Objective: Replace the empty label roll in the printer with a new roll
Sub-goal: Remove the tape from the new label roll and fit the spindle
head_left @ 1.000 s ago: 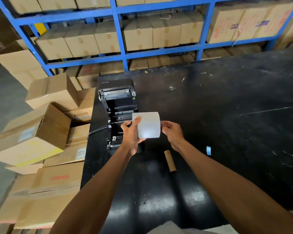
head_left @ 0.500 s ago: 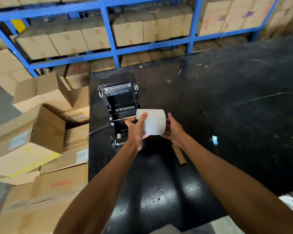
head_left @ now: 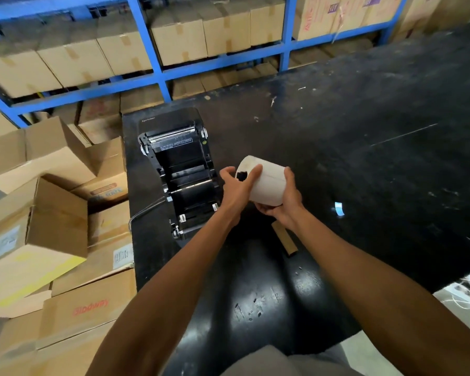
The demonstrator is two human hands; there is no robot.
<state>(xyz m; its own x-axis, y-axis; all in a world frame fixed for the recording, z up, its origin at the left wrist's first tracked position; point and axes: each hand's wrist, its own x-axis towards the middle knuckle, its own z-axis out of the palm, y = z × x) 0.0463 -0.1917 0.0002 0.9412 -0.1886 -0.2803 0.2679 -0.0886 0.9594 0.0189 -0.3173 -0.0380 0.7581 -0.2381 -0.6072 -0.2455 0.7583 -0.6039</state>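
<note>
A new white label roll [head_left: 269, 183] is held above the black table, just right of the printer. My left hand [head_left: 235, 189] grips its left end, thumb across the face beside the dark core hole. My right hand [head_left: 281, 204] cups the roll from below and the right. The roll is tilted, its left end turned toward me. The black label printer [head_left: 181, 172] sits at the table's left edge with its lid open and its bay bare. The empty brown cardboard core [head_left: 285, 238] lies on the table under my right wrist.
Stacked cardboard boxes [head_left: 52, 213] crowd the floor left of the black table [head_left: 364, 158]. A blue rack [head_left: 158, 74] full of boxes stands behind. A small blue scrap [head_left: 339, 208] lies on the table to the right. A cable [head_left: 144, 210] leaves the printer's left side.
The roll has turned from lying level between both hands to tilted, its left end and core hole now facing me. My right hand slid under it.
</note>
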